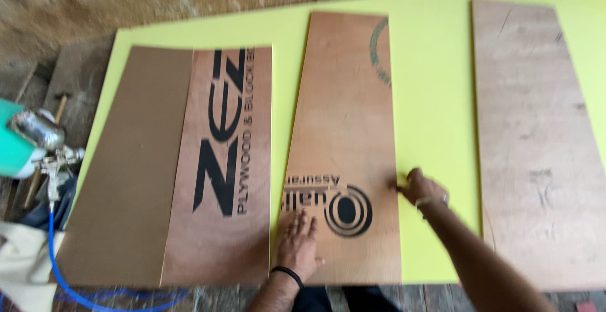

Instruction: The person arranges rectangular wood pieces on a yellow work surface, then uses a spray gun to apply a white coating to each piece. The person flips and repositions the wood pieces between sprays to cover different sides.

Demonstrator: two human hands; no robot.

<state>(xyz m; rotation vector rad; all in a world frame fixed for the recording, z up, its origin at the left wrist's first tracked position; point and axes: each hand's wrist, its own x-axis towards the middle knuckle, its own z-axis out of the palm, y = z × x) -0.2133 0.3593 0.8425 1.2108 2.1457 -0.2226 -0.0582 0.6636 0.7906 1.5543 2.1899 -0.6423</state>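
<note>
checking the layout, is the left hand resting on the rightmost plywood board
No, the left hand lies flat on the middle plywood board.

A woodworking workshop: plywood panels (344, 148), spray gun (47, 145), rough wall.

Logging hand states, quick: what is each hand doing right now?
Left hand: open, flat on the middle reddish-brown plywood panel.
Right hand: fingers curled at that panel's right edge; an actual grip cannot be told.
</note>
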